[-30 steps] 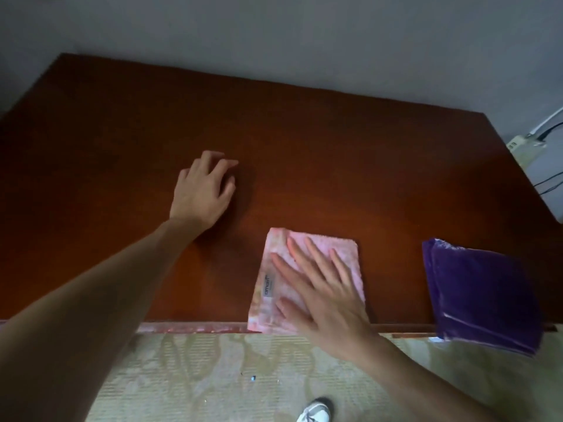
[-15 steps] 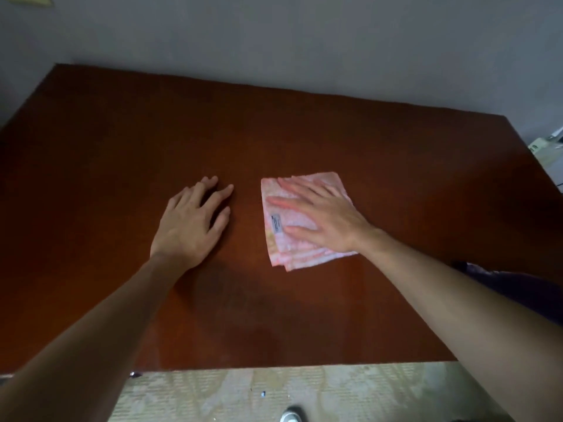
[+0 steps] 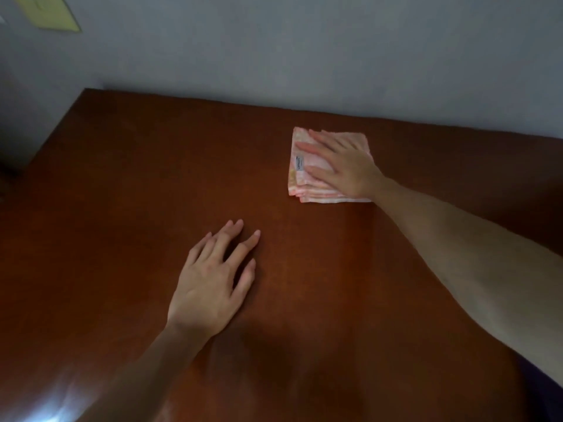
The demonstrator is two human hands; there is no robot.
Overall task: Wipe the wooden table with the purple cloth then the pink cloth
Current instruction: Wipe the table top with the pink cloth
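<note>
Both hands lie flat: the right hand [image 3: 344,166] presses straight fingers on the folded pink patterned cloth [image 3: 304,178] near the far edge of the dark reddish-brown wooden table [image 3: 152,178]; the left hand [image 3: 213,284] holds nothing. With no grip, the folds could slide apart.

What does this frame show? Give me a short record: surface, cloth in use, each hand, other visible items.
surface: wooden table, dark reddish brown, set against a grey wall
cloth in use: pink cloth, folded, lying flat near the table's far edge
right hand: flat on the pink cloth, fingers spread, pressing it down
left hand: resting on bare table, fingers spread, holding nothing
purple cloth: only a dark sliver at the lower right edge, not certain
other: yellow sheet on the wall, upper left
</note>
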